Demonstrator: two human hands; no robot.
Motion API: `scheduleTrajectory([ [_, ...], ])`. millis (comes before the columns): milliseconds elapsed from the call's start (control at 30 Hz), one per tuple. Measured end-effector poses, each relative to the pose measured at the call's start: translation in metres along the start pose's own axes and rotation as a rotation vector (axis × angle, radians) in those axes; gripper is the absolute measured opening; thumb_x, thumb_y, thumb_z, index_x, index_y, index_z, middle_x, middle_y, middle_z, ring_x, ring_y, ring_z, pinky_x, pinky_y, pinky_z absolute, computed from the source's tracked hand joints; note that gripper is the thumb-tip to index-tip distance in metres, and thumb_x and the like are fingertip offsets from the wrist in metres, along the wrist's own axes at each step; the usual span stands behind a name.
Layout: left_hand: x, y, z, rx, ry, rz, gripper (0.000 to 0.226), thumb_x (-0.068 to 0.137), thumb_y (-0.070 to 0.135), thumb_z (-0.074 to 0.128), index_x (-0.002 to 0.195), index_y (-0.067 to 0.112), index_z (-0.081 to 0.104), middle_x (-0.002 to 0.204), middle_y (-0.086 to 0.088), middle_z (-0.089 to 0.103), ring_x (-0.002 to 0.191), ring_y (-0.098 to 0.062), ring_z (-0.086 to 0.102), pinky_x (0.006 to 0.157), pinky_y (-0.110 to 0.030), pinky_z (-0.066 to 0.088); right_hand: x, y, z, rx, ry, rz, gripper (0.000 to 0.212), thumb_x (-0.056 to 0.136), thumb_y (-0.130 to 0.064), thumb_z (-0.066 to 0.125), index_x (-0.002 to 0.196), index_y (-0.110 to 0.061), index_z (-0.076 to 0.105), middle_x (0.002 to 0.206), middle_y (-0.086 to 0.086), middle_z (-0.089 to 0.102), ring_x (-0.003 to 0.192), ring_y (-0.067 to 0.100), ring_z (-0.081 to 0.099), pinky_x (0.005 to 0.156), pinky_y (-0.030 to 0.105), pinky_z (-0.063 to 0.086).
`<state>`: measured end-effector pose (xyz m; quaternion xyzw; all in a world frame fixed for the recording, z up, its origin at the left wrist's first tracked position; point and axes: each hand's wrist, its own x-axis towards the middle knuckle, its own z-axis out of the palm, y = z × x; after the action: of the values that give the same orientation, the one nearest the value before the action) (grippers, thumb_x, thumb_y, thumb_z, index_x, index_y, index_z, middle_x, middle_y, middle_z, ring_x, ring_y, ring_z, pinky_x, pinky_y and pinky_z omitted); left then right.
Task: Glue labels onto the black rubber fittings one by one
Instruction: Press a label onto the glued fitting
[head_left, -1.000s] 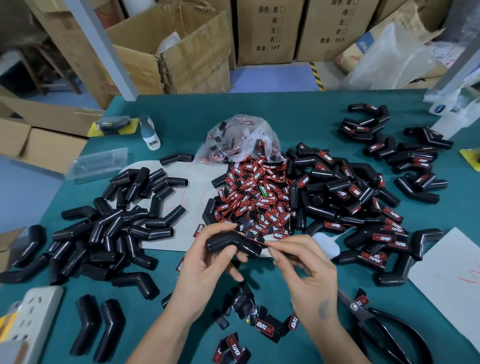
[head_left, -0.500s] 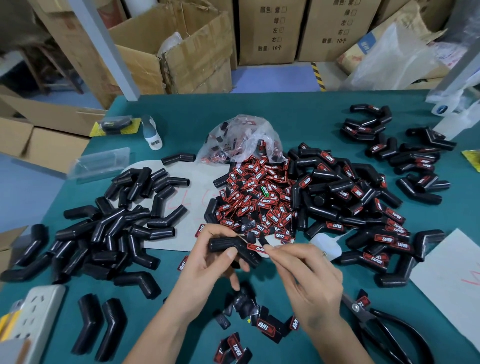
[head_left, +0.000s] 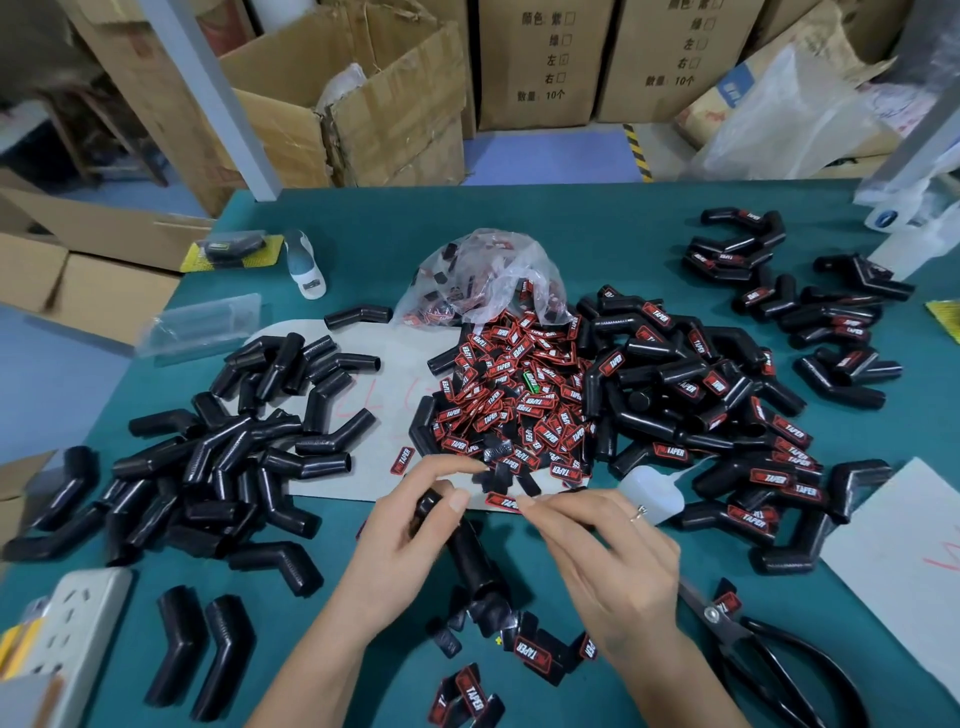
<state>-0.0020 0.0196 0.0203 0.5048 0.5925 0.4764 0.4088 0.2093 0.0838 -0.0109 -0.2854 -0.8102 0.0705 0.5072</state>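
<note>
Two hands: ribbed rubber fitting (head_left: 467, 551) left, seemingly flat label (head_left: 503, 502) right.

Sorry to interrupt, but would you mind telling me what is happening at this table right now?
A person is sticking labels onto black rubber fittings. The left hand grips one fitting, and the right hand pinches a red label at its fingertips, just beside the fitting and not yet on it. Unlabelled fittings are heaped on the left, labelled ones on the right, and loose labels are piled between them.
</note>
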Motion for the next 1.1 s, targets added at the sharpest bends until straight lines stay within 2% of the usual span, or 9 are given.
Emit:
scheduleTrajectory([
  [100,0.000,-0.001,-0.005,0.003,-0.069,-0.015,0.029,0.101,0.050,0.055,0.125,0.039,0.068,0.083,0.018,0.056,0.057,0.001,0.046,0.056,-0.009,0.038,0.000,0.000,-0.001,-0.007,-0.033,0.001,0.033,0.090,0.001,0.080,0.118,-0.017,0.078,0.102,-0.001,0.074,0.088,0.020,0.071,0.064,0.034,0.057],
  [233,0.000,0.002,0.000,0.025,-0.143,0.038,0.020,0.103,0.039,0.056,0.119,0.038,0.068,0.096,0.025,0.062,0.065,0.011,0.053,0.064,-0.001,0.039,0.003,-0.003,-0.003,-0.008,-0.062,-0.003,0.029,0.092,-0.001,0.078,0.117,-0.018,0.081,0.102,-0.003,0.074,0.088,0.019,0.070,0.064,0.033,0.056],
  [600,-0.001,0.003,0.002,0.098,-0.118,0.098,0.016,0.103,0.039,0.056,0.116,0.041,0.067,0.096,0.024,0.063,0.070,0.010,0.055,0.068,-0.003,0.041,0.002,-0.004,-0.001,-0.011,-0.052,0.009,0.032,0.092,-0.002,0.079,0.118,-0.020,0.079,0.103,-0.004,0.073,0.088,0.018,0.069,0.064,0.032,0.055],
  [733,-0.003,0.003,0.003,0.219,-0.052,0.163,0.018,0.103,0.039,0.056,0.118,0.044,0.063,0.101,0.017,0.068,0.086,-0.007,0.063,0.082,-0.020,0.049,0.004,-0.006,-0.001,0.033,-0.092,0.113,0.028,0.096,-0.005,0.076,0.118,-0.021,0.079,0.104,-0.006,0.073,0.088,0.016,0.068,0.069,0.030,0.055],
  [800,-0.004,0.001,0.003,0.324,-0.030,0.150,0.020,0.102,0.046,0.054,0.121,0.048,0.060,0.097,0.010,0.070,0.079,-0.019,0.065,0.080,-0.039,0.055,0.007,-0.009,-0.002,0.101,-0.094,0.216,0.020,0.101,-0.012,0.070,0.116,-0.019,0.080,0.104,-0.008,0.071,0.091,0.014,0.068,0.076,0.027,0.054],
  [833,-0.005,0.000,0.003,0.404,-0.015,0.148,0.022,0.101,0.050,0.053,0.123,0.050,0.058,0.092,0.008,0.071,0.071,-0.019,0.063,0.075,-0.042,0.056,0.008,-0.011,-0.003,0.143,-0.093,0.270,0.018,0.102,-0.017,0.067,0.115,-0.018,0.081,0.104,-0.008,0.070,0.093,0.013,0.069,0.079,0.026,0.054],
  [900,-0.005,-0.002,0.003,0.559,0.023,0.206,0.023,0.101,0.051,0.051,0.124,0.051,0.054,0.081,0.010,0.068,0.057,-0.008,0.051,0.064,-0.035,0.053,0.012,-0.014,-0.004,0.207,-0.122,0.350,0.019,0.102,-0.025,0.067,0.113,-0.017,0.081,0.104,-0.008,0.069,0.096,0.013,0.069,0.082,0.029,0.055],
  [967,-0.005,-0.001,0.005,0.635,0.045,0.267,0.021,0.104,0.049,0.052,0.124,0.047,0.056,0.073,0.019,0.059,0.054,-0.004,0.044,0.057,-0.024,0.047,0.015,-0.016,-0.004,0.224,-0.175,0.379,0.022,0.100,-0.031,0.068,0.112,-0.017,0.081,0.102,-0.008,0.069,0.096,0.014,0.068,0.080,0.033,0.056],
  [1100,-0.003,-0.001,0.005,0.692,0.064,0.375,0.019,0.106,0.042,0.055,0.123,0.040,0.063,0.083,0.022,0.057,0.061,0.012,0.039,0.059,-0.011,0.035,0.015,-0.017,-0.004,0.213,-0.231,0.382,0.026,0.099,-0.037,0.069,0.112,-0.017,0.080,0.102,-0.007,0.068,0.096,0.015,0.066,0.077,0.037,0.058],
])
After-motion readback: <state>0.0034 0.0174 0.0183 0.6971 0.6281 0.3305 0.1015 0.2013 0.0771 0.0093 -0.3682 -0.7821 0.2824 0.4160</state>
